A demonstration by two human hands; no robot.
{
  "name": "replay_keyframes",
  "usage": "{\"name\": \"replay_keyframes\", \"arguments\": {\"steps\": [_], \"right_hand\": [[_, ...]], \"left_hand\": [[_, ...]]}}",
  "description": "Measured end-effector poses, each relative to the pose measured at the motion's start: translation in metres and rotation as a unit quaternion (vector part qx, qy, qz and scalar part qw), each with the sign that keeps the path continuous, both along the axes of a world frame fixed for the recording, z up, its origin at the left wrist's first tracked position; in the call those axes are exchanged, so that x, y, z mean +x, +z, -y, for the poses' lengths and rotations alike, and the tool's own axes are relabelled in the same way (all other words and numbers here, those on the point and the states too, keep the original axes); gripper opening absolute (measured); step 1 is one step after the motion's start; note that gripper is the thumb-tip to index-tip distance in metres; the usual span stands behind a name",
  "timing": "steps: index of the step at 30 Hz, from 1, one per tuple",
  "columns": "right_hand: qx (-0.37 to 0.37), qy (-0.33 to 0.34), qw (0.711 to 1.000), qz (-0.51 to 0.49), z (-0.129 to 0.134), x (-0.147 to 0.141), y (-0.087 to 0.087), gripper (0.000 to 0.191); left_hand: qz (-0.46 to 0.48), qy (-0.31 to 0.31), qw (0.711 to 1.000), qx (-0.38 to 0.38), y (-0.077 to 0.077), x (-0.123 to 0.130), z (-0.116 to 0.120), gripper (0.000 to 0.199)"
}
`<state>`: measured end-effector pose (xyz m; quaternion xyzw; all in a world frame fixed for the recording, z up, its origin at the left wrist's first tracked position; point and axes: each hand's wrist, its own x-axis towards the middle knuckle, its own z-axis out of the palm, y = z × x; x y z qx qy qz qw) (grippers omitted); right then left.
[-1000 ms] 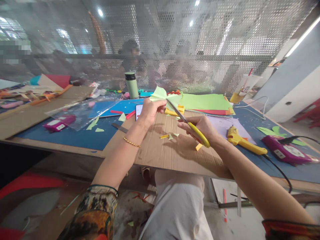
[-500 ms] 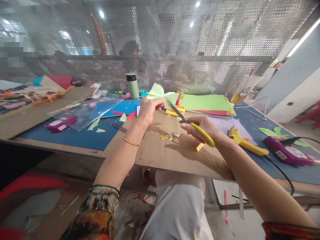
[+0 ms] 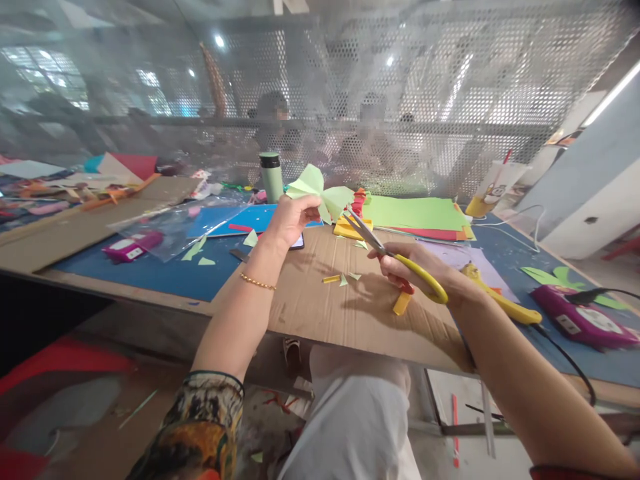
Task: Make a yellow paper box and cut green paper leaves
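Scissors (image 3: 373,238) have drawn away from the middle of the pale green paper (image 3: 307,183) since the earlier frame, blades slightly parted near its lower right edge. The left hand's (image 3: 291,221) grip is pinched closed on that paper, above the cardboard's (image 3: 307,310) far part; the right hand's (image 3: 431,260) grip is curled round the scissors' handles, above the cardboard's right side. Pale green scraps (image 3: 355,275) lie on the cardboard.

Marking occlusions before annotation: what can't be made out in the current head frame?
Head view:
Pale green paper: pinched part covered by left hand.
Phone: mostly hidden behind that hand.
Scissors: part of handles covered by right hand.
Glue gun: partly hidden behind right wrist.
Cup: print too small to read.
Right sleeve: cut off by bottom edge.
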<state>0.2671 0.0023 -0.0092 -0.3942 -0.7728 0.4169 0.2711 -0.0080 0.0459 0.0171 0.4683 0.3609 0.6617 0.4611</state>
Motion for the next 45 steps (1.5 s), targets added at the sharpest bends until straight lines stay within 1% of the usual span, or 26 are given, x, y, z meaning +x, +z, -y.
{"name": "replay_keyframes", "arguments": {"steps": [4,8,12,17,20,23,26,32,37,42,45], "right_hand": [[0.004,-0.032,0.999,-0.001,0.007,-0.005,0.004,0.088],[0.017,-0.048,0.999,0.018,0.010,-0.004,0.007,0.091],[0.018,-0.036,0.999,0.028,0.009,-0.004,0.006,0.090],[0.003,-0.039,0.999,0.027,0.011,-0.005,0.007,0.095],[0.010,-0.031,0.999,0.020,0.012,-0.006,0.008,0.093],[0.012,-0.040,0.999,0.007,0.013,-0.006,0.008,0.090],[0.006,-0.049,0.999,0.007,0.013,-0.005,0.007,0.094],[-0.003,-0.059,0.998,0.016,0.013,-0.004,0.007,0.102],[0.010,-0.056,0.998,0.023,0.015,-0.004,0.008,0.099],[-0.009,-0.053,0.998,0.021,0.014,-0.005,0.010,0.102],[-0.008,-0.054,0.998,0.016,0.014,-0.006,0.011,0.100]], "left_hand": [[-0.032,-0.019,0.999,0.003,-0.001,0.006,0.004,0.016],[-0.059,-0.014,0.998,0.002,-0.001,0.009,0.006,0.016],[-0.069,-0.001,0.998,0.004,-0.003,0.009,0.005,0.016],[-0.069,-0.005,0.997,0.030,-0.004,0.010,0.003,0.016],[-0.073,-0.003,0.997,0.016,-0.004,0.013,0.006,0.018],[-0.077,-0.014,0.997,-0.002,-0.003,0.014,0.008,0.018],[-0.075,-0.022,0.997,-0.007,-0.004,0.015,0.008,0.020],[-0.071,-0.042,0.997,0.007,-0.006,0.014,0.007,0.026],[-0.073,-0.042,0.996,0.009,-0.008,0.013,0.004,0.030],[-0.082,-0.047,0.996,0.009,-0.010,0.011,0.000,0.028],[-0.082,-0.047,0.995,0.012,-0.012,0.010,-0.001,0.029]]}}
